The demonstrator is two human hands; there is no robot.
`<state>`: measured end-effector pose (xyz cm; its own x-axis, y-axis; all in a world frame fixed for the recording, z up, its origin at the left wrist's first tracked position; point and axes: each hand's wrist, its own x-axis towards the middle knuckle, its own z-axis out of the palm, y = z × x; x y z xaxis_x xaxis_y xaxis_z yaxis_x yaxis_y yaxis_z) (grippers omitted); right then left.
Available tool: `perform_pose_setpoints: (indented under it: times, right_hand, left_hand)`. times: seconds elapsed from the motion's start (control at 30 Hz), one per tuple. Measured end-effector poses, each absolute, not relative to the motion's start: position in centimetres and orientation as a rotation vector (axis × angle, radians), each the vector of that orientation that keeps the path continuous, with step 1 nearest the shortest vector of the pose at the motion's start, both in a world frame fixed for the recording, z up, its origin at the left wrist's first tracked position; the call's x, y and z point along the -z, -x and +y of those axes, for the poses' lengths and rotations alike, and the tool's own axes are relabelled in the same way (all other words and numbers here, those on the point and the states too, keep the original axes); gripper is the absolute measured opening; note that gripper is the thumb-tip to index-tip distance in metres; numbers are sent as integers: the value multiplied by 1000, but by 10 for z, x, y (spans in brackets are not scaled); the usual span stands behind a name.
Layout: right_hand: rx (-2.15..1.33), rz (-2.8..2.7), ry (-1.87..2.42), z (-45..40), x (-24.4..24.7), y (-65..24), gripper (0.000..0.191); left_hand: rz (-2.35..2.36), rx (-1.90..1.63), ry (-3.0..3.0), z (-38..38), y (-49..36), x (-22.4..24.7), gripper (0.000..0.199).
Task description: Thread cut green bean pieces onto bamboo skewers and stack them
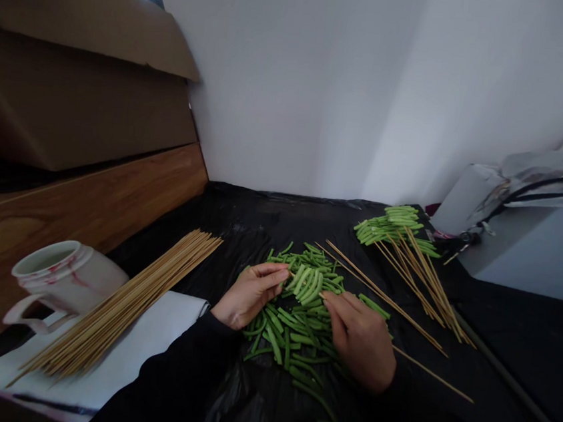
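Observation:
A bamboo skewer [432,374] runs through a short row of cut green beans [306,285] held above the middle of the pile. My left hand [251,294] pinches the skewer's tip at the left side of this row. On the other side, my right hand [361,337] is closed around the shaft, whose long end sticks out behind it to the lower right. Beneath both hands lies a heap of loose green bean pieces [275,341] on black plastic sheeting [260,219]. Part of the heap is hidden by my right hand.
A thick bundle of skewers [133,309] lies on white paper [169,320] beside a stained white mug [73,276]. Loaded bean skewers [393,224] are stacked at the back right, near two loose skewers [378,292]. A cardboard box [87,96] and a grey-white box [534,244] flank the sheeting.

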<state>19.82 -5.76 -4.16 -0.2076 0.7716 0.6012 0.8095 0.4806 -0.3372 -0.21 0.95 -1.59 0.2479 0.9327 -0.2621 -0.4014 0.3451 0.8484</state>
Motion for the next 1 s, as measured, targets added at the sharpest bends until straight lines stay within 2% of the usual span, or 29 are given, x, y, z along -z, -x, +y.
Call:
perform_pose_setpoints:
  times: [0.43,1.0]
  right_hand:
    - [113,-1995,1285,-57,44,-197,27]
    - [137,-2020,1345,-60,46,-195,29]
  left_hand:
    - [895,-958,-679,9,3,15,13]
    - [927,-931,-690,8,2,14,17]
